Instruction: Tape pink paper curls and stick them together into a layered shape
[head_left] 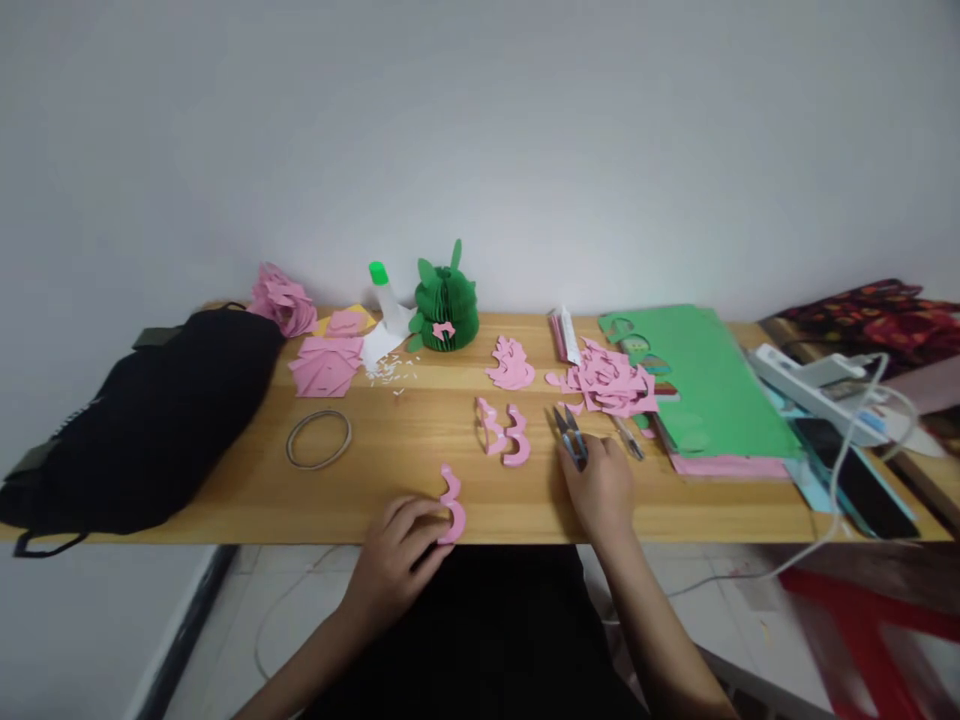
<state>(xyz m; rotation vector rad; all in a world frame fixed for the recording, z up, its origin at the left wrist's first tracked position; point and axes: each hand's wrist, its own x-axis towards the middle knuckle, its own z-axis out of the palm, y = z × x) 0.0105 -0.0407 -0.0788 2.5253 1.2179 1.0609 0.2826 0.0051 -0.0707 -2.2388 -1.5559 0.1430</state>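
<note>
Near the table's front edge my left hand [405,545] pinches a curved pink paper cutout [457,520] between thumb and fingers. My right hand [602,490] rests on the wood, closed around small thread snips [571,436] whose blades point away from me and stand apart. Between the hands, a little farther off, lie two more wavy pink paper cutouts [517,436]. Behind them is a small heap of pink paper shapes [510,363]. A larger pile of pink paper scraps [611,380] sits beyond my right hand, with a craft knife [628,438] beside it.
A green honeycomb-paper figure [447,308] and a glue bottle [385,297] stand at the back. Left are a black bag [165,420] and a tape ring [319,439]. Green sheets [705,380], a phone [855,475] and a power strip [817,390] lie right.
</note>
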